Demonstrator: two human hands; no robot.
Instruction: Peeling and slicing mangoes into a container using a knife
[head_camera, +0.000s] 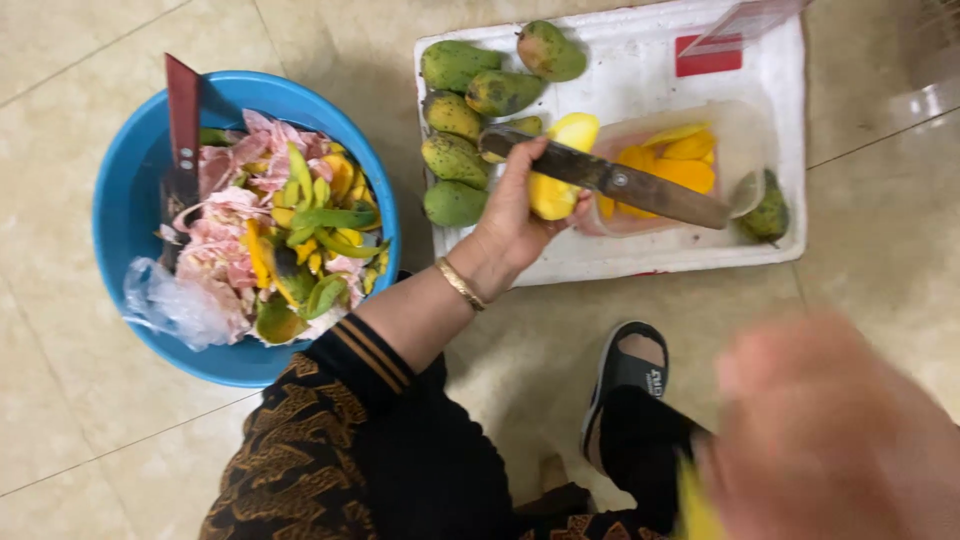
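Observation:
My left hand (512, 218) grips a peeled yellow mango (560, 170) over the white foam tray (640, 255). A knife (610, 180) with a dark blade and a wooden handle lies across the mango, its blade pinned under my thumb. My right hand (835, 440) is a close, blurred shape at the bottom right, away from the knife. A yellow strip (695, 510) shows at its lower edge; whether the hand holds it is unclear. A clear plastic tub (740, 150) with yellow mango slices sits on the tray just right of my left hand.
Several green unpeeled mangoes (460, 110) lie on the tray's left part, and one more mango (770, 210) lies right of the tub. A blue basin (125, 200) on the tiled floor holds peels, pink scraps, plastic and a second knife (182, 130). A foot in a black sandal (628, 375) rests below the tray.

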